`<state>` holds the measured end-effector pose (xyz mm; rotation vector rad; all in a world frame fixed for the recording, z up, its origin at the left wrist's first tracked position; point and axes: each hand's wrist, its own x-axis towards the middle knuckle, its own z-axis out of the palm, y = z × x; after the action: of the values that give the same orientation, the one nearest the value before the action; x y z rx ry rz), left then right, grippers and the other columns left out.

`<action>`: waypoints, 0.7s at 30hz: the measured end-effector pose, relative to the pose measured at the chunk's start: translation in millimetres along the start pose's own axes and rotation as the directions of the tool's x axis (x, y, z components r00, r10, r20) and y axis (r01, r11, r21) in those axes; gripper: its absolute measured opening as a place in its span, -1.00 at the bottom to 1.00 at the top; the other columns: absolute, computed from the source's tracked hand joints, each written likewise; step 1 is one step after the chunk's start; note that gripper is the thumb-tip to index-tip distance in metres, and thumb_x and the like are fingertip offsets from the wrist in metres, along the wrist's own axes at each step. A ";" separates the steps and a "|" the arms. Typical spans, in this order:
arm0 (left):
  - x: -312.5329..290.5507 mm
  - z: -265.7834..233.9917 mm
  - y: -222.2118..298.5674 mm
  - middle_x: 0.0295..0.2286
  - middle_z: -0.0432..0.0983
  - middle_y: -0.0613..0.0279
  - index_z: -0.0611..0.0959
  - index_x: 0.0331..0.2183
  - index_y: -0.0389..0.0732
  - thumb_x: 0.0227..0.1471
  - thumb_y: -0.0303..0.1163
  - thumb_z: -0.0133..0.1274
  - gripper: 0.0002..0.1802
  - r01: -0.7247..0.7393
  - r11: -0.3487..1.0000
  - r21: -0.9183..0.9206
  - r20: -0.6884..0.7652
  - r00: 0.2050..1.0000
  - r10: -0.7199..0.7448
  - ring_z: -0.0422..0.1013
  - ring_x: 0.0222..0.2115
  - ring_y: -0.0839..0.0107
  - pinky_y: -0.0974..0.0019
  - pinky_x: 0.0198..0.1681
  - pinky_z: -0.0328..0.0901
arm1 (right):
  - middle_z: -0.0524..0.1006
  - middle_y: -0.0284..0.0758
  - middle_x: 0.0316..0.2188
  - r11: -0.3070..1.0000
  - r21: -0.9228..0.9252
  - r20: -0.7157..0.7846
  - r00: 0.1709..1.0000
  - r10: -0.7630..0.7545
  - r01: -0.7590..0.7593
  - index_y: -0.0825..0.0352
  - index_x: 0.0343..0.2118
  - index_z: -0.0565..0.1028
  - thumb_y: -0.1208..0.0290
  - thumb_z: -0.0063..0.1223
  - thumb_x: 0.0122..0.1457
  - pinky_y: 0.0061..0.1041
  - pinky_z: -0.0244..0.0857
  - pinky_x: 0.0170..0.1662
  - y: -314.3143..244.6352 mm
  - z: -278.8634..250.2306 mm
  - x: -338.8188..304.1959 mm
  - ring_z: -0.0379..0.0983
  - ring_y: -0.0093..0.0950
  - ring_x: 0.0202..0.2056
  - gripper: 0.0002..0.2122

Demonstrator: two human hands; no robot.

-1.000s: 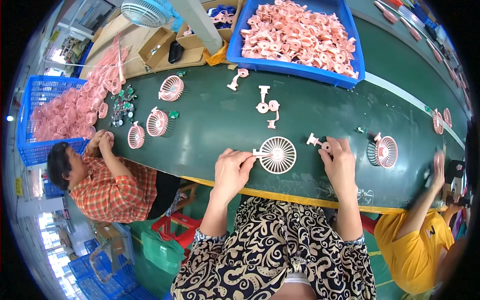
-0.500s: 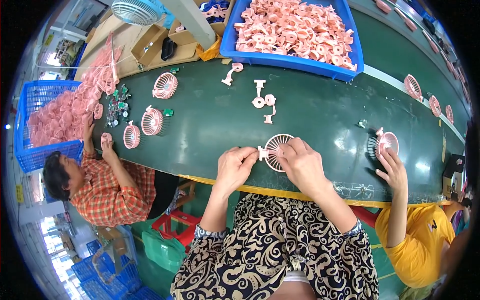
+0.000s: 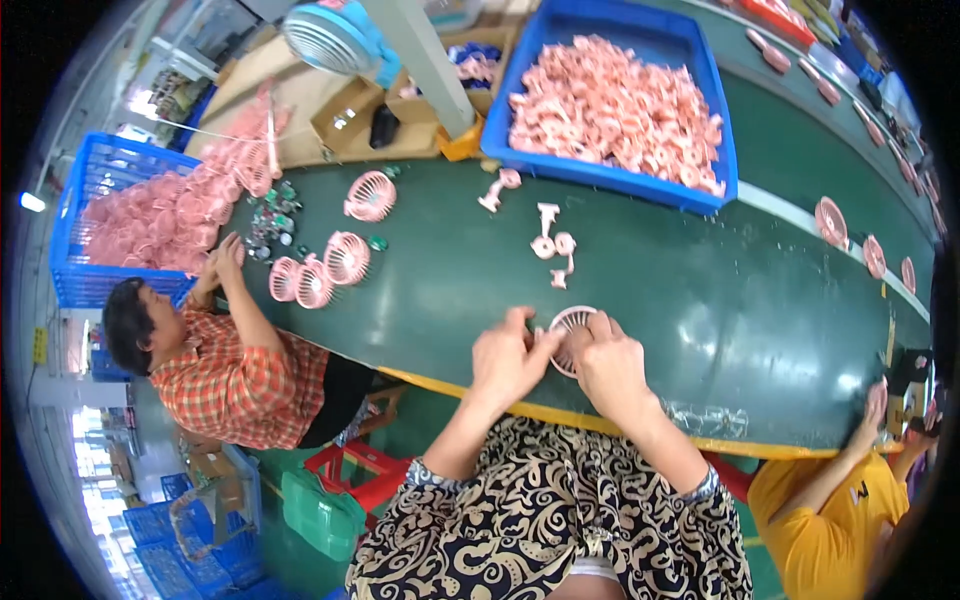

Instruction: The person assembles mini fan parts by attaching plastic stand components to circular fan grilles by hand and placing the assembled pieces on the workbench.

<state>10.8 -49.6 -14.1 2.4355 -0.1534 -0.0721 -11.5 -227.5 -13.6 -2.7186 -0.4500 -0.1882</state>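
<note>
I see a long green counter running across a workshop, with a blue crate of pink fan parts at its far side. At the near edge, my left hand and right hand are pressed close together around a pink round fan grille; both pinch its rim, fingers curled over it. Loose pink handle pieces lie just beyond. To my left, a person in a checked shirt works beside several pink fans. At right, a person in a yellow shirt sits.
</note>
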 end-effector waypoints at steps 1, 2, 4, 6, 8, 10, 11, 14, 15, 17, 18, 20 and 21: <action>-0.6 7.5 -1.0 -0.58 0.58 0.06 0.55 -0.02 -0.35 0.19 -0.11 0.17 -0.48 -0.018 1.000 -0.001 -0.006 1.000 0.018 0.56 -0.55 0.08 0.09 -0.44 0.40 | 0.46 -0.21 -0.35 1.000 -0.006 -0.028 0.999 -0.016 0.016 0.31 -0.38 0.54 0.44 0.20 0.12 -0.29 0.50 -0.35 1.6 3.4 -1.8 0.54 -0.25 -0.30 -0.91; -2.4 14.4 -5.2 -0.60 0.56 0.08 0.50 0.02 -0.38 0.19 -0.15 0.17 -0.46 -0.058 0.998 -0.030 -0.044 0.997 0.056 0.55 -0.57 0.08 0.08 -0.45 0.39 | 0.47 -0.21 -0.34 0.999 0.033 -0.051 0.999 -0.001 0.002 0.32 -0.37 0.55 0.43 0.22 0.11 -0.28 0.50 -0.34 0.7 4.1 -4.9 0.54 -0.25 -0.30 -0.90; -4.2 19.9 -8.9 -0.64 0.51 0.11 0.42 0.09 -0.38 0.19 -0.23 0.17 -0.43 -0.083 0.993 -0.080 -0.064 0.995 0.078 0.52 -0.59 0.08 0.05 -0.46 0.36 | 0.49 -0.22 -0.29 0.997 0.080 -0.064 0.998 0.019 -0.014 0.34 -0.30 0.57 0.39 0.33 0.06 -0.28 0.50 -0.29 -0.3 5.2 -9.1 0.54 -0.23 -0.28 -0.80; -1.5 21.5 -10.0 -0.64 0.51 0.11 0.42 0.09 -0.37 0.19 -0.23 0.17 -0.44 -0.088 0.992 -0.095 -0.059 0.995 0.083 0.52 -0.59 0.09 0.05 -0.45 0.36 | 0.50 -0.24 -0.27 0.992 0.120 -0.120 0.993 -0.013 0.028 0.34 -0.29 0.56 0.34 0.34 0.04 -0.30 0.51 -0.27 1.1 -0.4 -11.6 0.54 -0.26 -0.25 -0.75; -4.0 17.5 -7.0 -0.59 0.53 0.11 0.47 0.06 -0.32 0.19 -0.23 0.18 -0.48 -0.038 0.991 -0.126 -0.008 0.999 0.037 0.52 -0.55 0.11 0.08 -0.41 0.38 | 0.53 -0.26 -0.15 0.976 0.216 -0.108 0.994 -0.012 0.035 0.32 -0.18 0.58 0.20 0.43 -0.02 -0.28 0.52 -0.14 1.8 -1.0 -19.6 0.54 -0.26 -0.12 -0.60; -1.6 15.3 -6.4 -0.57 0.55 0.11 0.51 0.03 -0.29 0.19 -0.22 0.20 -0.52 -0.106 0.985 -0.136 -0.037 0.994 0.102 0.52 -0.53 0.12 0.09 -0.40 0.38 | 0.54 -0.25 -0.10 0.964 0.260 -0.103 0.994 -0.022 0.048 0.31 -0.14 0.58 0.20 0.43 -0.02 -0.27 0.51 -0.11 2.6 -11.5 -26.2 0.54 -0.24 -0.09 -0.58; 3.5 13.9 -9.8 -0.54 0.56 0.11 0.56 0.00 -0.26 0.19 -0.22 0.21 -0.56 -0.196 0.970 -0.147 -0.052 0.980 0.190 0.52 -0.51 0.13 0.11 -0.38 0.39 | 0.54 -0.24 -0.05 0.955 0.295 -0.108 0.994 -0.007 0.039 0.30 -0.10 0.59 0.20 0.44 -0.02 -0.26 0.51 -0.08 5.8 -16.3 -27.4 0.54 -0.23 -0.05 -0.55; 19.1 -2.7 -29.0 -0.38 0.60 0.09 0.62 -0.04 -0.19 0.16 -0.23 0.23 -0.62 -0.300 0.949 -0.095 -0.186 0.942 0.279 0.51 -0.29 0.09 0.09 -0.18 0.39 | 0.54 -0.21 0.01 0.954 0.300 -0.085 0.996 0.040 -0.013 0.33 -0.04 0.58 0.29 0.47 -0.05 -0.25 0.50 -0.03 20.5 -29.5 -43.9 0.55 -0.16 -0.03 -0.51; 25.0 -10.6 -35.4 -0.30 0.62 0.07 0.66 -0.07 -0.16 0.14 -0.23 0.24 -0.65 -0.362 0.930 -0.061 -0.238 0.910 0.339 0.50 -0.18 0.07 0.08 -0.08 0.38 | 0.54 -0.18 0.02 0.953 0.290 -0.091 0.989 0.118 -0.087 0.36 -0.03 0.58 0.37 0.49 -0.08 -0.26 0.50 -0.02 26.9 -36.6 -51.4 0.56 -0.14 -0.03 -0.50; 37.9 -38.8 -56.0 -0.18 0.57 0.03 0.64 -0.16 -0.19 0.06 -0.25 0.26 -0.67 -0.227 0.960 0.163 -0.444 0.852 0.277 0.40 -0.07 -0.03 0.00 0.02 0.31 | 0.54 -0.16 0.03 0.925 0.240 -0.062 0.946 0.318 -0.295 0.37 -0.03 0.58 0.39 0.45 -0.01 -0.26 0.49 -0.02 47.3 -52.2 -67.7 0.57 -0.14 -0.03 -0.54; 48.4 -53.1 -74.2 -0.07 0.54 0.02 0.63 -0.09 -0.17 0.05 -0.28 0.26 -0.63 -0.177 0.949 0.261 -0.502 0.815 0.290 0.39 -0.04 -0.03 0.02 0.10 0.28 | 0.54 -0.16 0.03 0.897 0.161 -0.109 0.895 0.432 -0.413 0.37 -0.03 0.58 0.38 0.44 0.01 -0.25 0.48 -0.02 62.0 -56.1 -78.5 0.57 -0.14 -0.05 -0.56; 56.5 -85.1 -119.7 0.11 0.39 -0.10 0.60 -0.01 -0.17 0.09 -0.17 0.27 -0.53 0.078 0.902 0.424 -0.667 0.701 0.253 0.26 0.15 -0.12 -0.17 0.23 0.11 | 0.54 -0.14 0.01 0.861 0.003 -0.258 0.832 0.492 -0.508 0.37 -0.02 0.58 0.38 0.40 0.07 -0.22 0.47 -0.04 96.7 -65.9 -102.8 0.57 -0.12 -0.07 -0.59; 63.8 -92.9 -149.5 0.19 0.31 -0.14 0.59 0.04 -0.16 0.12 -0.10 0.26 -0.47 0.222 0.843 0.490 -0.733 0.629 0.260 0.20 0.21 -0.17 -0.25 0.27 0.05 | 0.54 -0.12 -0.01 0.851 -0.101 -0.347 0.820 0.455 -0.515 0.35 -0.01 0.58 0.39 0.38 0.09 -0.21 0.46 -0.04 117.1 -68.6 -115.6 0.56 -0.11 -0.08 -0.61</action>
<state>96.3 114.8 -40.6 2.7620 0.2393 1.2126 -85.7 -389.6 -12.6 -2.8075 0.3816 -0.5303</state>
